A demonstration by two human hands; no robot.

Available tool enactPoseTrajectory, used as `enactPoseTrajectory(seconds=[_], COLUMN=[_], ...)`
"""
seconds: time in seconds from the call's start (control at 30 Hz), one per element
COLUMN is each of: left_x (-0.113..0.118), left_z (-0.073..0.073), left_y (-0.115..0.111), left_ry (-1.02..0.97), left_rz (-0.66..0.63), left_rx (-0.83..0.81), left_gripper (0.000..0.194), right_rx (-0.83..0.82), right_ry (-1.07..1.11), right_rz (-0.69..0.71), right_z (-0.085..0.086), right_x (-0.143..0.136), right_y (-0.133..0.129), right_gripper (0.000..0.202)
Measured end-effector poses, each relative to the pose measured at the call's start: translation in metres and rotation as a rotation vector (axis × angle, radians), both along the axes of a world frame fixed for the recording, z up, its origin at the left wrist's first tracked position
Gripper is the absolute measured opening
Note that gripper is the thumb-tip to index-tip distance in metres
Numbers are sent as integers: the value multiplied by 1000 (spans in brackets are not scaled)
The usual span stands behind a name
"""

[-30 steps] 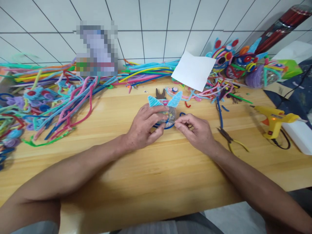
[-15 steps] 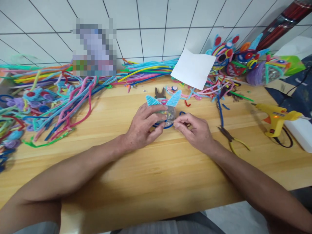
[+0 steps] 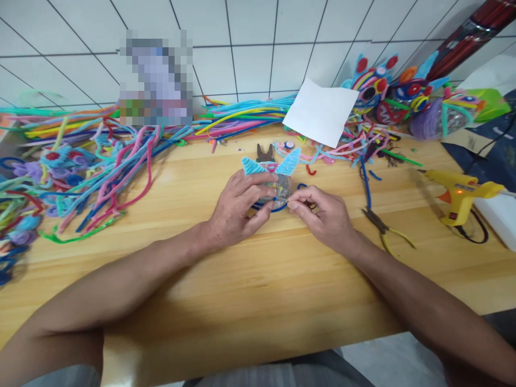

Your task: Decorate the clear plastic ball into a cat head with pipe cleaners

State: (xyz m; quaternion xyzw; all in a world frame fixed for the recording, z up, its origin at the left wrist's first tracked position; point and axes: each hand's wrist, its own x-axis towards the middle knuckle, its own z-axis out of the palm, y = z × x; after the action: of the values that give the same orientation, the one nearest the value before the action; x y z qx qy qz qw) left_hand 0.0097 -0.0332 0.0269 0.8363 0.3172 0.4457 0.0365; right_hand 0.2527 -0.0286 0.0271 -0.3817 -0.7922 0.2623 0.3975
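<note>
Over the left side of a clear plastic bottle piece (image 3: 284, 186) lies my left hand (image 3: 244, 203), its fingers and thumb curled round it. Two light-blue fuzzy ears (image 3: 289, 162) stand up from the top of the piece, and a dark-blue pipe cleaner (image 3: 279, 209) runs round its lower edge. At the right of the piece, my right hand (image 3: 320, 212) pinches a thin pale strand between thumb and forefinger. Whether the strand is wire or glue I cannot make out. My left fingers hide much of the bottle piece's front.
Pliers with yellow handles (image 3: 387, 231) and a yellow glue gun (image 3: 461, 193) with a lit orange light lie to the right. Dark plier jaws (image 3: 265, 153) show behind the bottle piece. Pipe cleaners (image 3: 121, 172), a white paper (image 3: 320, 113) and decorated bottle figures (image 3: 368, 88) line the back.
Both hands keep nearly the same place and grip. The view has shifted very slightly, so things at the right appear a little further right.
</note>
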Motion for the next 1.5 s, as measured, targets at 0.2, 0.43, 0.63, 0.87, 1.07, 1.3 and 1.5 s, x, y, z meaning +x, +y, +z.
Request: enactPoseTrajectory(seconds=[0.2,0.43,0.63,0.87,1.07,1.3,1.5], left_x=[0,0,2,-1,0,0,0], left_z=[-2,-2,-2,-3,-3,-3,-1], left_y=[0,0,0,1,1,1,1], left_ry=[-4,5,-18,22,-11,11,25], left_rz=[2,4,-6,0,-11,-7,0], left_rx=[5,18,60,14,64,51,47], left_gripper=[20,21,24,19,20,16,14], right_rx=[-5,-10,-8,-11,18,47,50], right_ry=[-1,8,19,20,18,20,17], right_rz=[-3,0,4,6,2,-11,-13], right_z=[-1,-2,-2,-1,-1,-3,-3], right_x=[0,-1,-1,-2,-1,0,0], right_y=[-1,-2,-2,-1,-3,-3,-1], right_gripper=[7,6,6,6,5,5,4])
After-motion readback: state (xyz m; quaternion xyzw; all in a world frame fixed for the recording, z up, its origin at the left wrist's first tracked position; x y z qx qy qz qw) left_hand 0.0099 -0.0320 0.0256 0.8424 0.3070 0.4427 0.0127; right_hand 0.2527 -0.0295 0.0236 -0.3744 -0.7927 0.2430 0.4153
